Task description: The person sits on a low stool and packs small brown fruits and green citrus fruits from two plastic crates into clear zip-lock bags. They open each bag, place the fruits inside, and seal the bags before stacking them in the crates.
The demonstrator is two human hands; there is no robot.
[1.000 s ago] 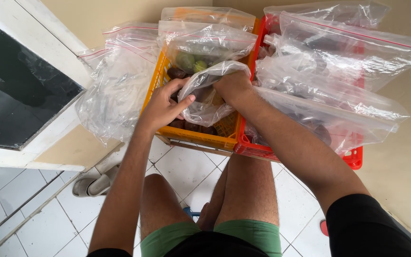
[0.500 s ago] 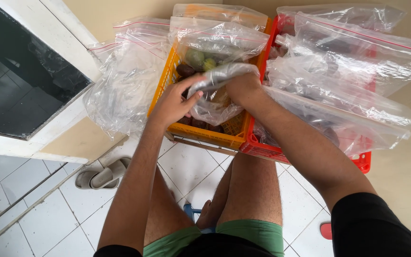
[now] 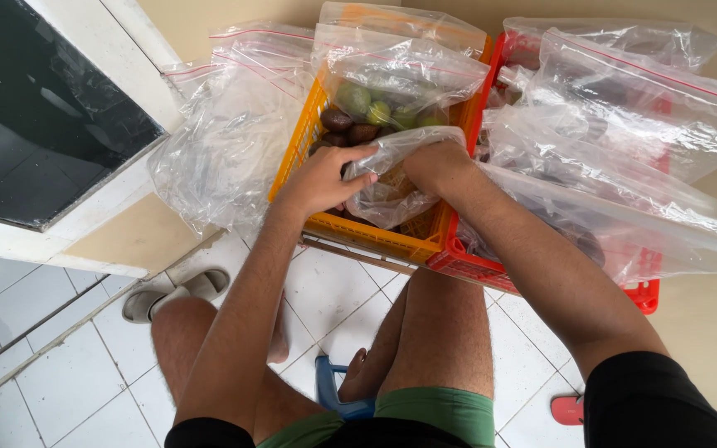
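Both of my hands grip one clear plastic zip bag (image 3: 387, 195) over the orange crate (image 3: 375, 236). My left hand (image 3: 321, 178) pinches the bag's left edge and my right hand (image 3: 433, 162) holds its right side near the mouth. Inside the crate lie brown and green round fruits (image 3: 362, 116), partly covered by another clear bag (image 3: 400, 62) draped over the far rim. The lower part of the held bag hangs down into the crate.
A red crate (image 3: 491, 265) stands right of the orange one, covered by several clear zip bags (image 3: 624, 149). More bags (image 3: 226, 141) hang off the left. A dark window panel (image 3: 35, 124) sits at left, a grey sandal (image 3: 172, 292) on the tiled floor, a blue stool (image 3: 337, 398) under me.
My view has shifted slightly. Both hands stay on the same bag and have worked it open a little wider above the crate.
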